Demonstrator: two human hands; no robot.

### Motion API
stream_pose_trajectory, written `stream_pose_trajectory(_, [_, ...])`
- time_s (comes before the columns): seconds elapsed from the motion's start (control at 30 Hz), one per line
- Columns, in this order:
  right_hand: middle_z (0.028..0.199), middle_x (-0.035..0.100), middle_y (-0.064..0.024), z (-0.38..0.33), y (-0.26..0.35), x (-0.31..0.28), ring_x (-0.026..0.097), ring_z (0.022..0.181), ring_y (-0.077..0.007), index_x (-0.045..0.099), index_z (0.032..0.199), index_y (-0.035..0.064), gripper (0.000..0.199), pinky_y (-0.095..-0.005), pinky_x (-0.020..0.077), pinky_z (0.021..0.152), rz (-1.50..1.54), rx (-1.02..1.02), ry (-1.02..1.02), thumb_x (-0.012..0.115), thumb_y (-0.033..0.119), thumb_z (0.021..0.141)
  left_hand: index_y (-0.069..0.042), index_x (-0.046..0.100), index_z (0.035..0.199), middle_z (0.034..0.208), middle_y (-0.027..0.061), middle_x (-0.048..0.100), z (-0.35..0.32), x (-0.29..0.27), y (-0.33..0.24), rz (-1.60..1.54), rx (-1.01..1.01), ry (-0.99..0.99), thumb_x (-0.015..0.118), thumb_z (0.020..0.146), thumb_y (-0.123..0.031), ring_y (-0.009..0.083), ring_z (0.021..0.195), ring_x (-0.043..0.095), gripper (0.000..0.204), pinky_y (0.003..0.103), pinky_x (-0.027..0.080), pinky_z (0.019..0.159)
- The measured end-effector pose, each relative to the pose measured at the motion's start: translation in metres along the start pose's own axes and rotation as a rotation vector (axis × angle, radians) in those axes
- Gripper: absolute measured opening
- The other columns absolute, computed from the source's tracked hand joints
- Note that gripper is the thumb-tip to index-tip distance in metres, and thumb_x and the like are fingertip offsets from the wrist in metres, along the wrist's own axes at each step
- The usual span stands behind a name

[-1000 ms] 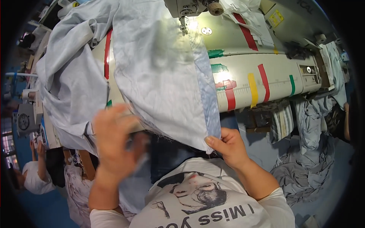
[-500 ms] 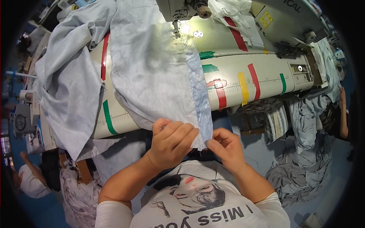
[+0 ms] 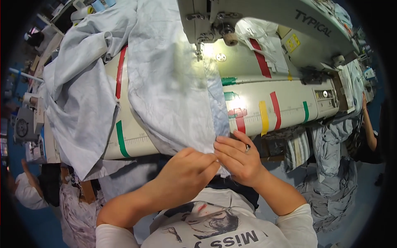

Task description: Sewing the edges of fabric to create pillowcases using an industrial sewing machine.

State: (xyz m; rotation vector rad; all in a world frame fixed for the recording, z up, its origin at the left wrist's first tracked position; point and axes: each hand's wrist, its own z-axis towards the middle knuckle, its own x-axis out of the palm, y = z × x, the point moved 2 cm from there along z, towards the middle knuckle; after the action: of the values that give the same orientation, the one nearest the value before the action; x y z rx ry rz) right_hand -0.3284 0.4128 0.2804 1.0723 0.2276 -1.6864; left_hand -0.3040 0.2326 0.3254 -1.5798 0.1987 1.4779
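Observation:
A long light grey-blue cloth panel (image 3: pixel 169 95) hangs over the near edge of the sewing machine bed, with a folded band (image 3: pixel 218 99) along its right side. My left hand (image 3: pixel 186 169) is closed on the panel's near end, its fingertips hidden behind the knuckles. From the right, my right hand (image 3: pixel 239 159), with a ring on one finger, is closed over the band's near end, its fingers lying across the cloth and its thumb hidden. The two hands nearly meet. Farther up, the band runs toward the presser foot (image 3: pixel 199 53) under the lit needle area.
The sewing machine head (image 3: pixel 264 16) overhangs the far side. Coloured tape strips (image 3: pixel 275 110) mark the pale bed (image 3: pixel 289 93). More grey-blue cloth (image 3: pixel 78 99) drapes at left. Grey garments (image 3: pixel 328 190) are heaped at lower right. Other people's arms (image 3: pixel 370 128) show at both sides.
My right hand has moved from pinching the cloth's corner to lying over the band, farther left. My left hand has turned and come slightly lower. The whole view has shifted, bringing more machine into sight.

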Motion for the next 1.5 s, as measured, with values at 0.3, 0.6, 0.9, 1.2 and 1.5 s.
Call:
stream_pose_trajectory(0.3, [0.102, 0.069, -0.0143, 0.004, 0.011, -0.001, 0.067, 0.101, -0.0289, 0.069, 0.095, -0.001, 0.035, -0.0449, 0.0435, 0.098, 0.069, 0.06, 0.03, 0.062, 0.006, 0.061, 0.0, 0.063, 0.114, 0.091, 0.0147, 0.069, 0.114, -0.082, 0.212, 0.133, -0.195, -0.609, 0.059, 0.078, -0.003, 0.0346, 0.089, 0.064, 0.037, 0.038, 0.05, 0.08])
stream_pose_trajectory(0.6, [0.101, 0.071, -0.0103, 0.009, 0.009, -0.006, 0.068, 0.1, -0.0242, 0.072, 0.092, 0.0027, 0.024, -0.0404, 0.0441, 0.096, 0.061, 0.118, 0.136, 0.061, 0.007, 0.071, -0.005, 0.061, 0.098, 0.092, 0.0143, 0.064, 0.16, -0.063, 0.224, 0.054, -0.109, -0.368, 0.059, 0.071, 0.002, 0.0352, 0.094, 0.056, 0.027, 0.043, 0.039, 0.079])
stream_pose_trajectory(0.9, [0.1, 0.071, -0.0105, 0.045, -0.019, -0.006, 0.068, 0.1, -0.0237, 0.071, 0.091, 0.0026, 0.025, -0.0411, 0.0443, 0.098, 0.037, 0.129, 0.119, 0.062, 0.005, 0.068, -0.004, 0.065, 0.1, 0.099, 0.0155, 0.066, 0.19, -0.086, 0.244, 0.166, -0.241, -0.278, 0.066, 0.076, -0.008, 0.0339, 0.104, 0.057, 0.024, 0.044, 0.042, 0.081])
stream_pose_trajectory(1.2, [0.098, 0.069, -0.0109, 0.088, -0.059, 0.002, 0.068, 0.097, -0.0243, 0.07, 0.091, 0.0015, 0.026, -0.0417, 0.0484, 0.092, 0.014, 0.086, 0.096, 0.063, 0.002, 0.065, 0.0, 0.065, 0.106, 0.106, 0.0151, 0.068, 0.218, -0.089, 0.309, -0.335, 0.034, -0.438, 0.063, 0.085, -0.03, 0.0292, 0.104, 0.062, 0.036, 0.044, 0.047, 0.088])
stream_pose_trajectory(1.5, [0.112, 0.058, -0.0189, 0.099, -0.096, 0.028, 0.058, 0.105, -0.0355, 0.06, 0.11, -0.0048, 0.043, -0.0432, 0.0449, 0.096, 0.319, 0.187, 0.098, 0.059, -0.013, 0.068, 0.0, 0.065, 0.106, 0.106, 0.0167, 0.067, 0.239, -0.113, 0.336, -0.127, 0.036, -0.537, 0.063, 0.085, -0.028, 0.0319, 0.101, 0.062, 0.035, 0.044, 0.048, 0.087])
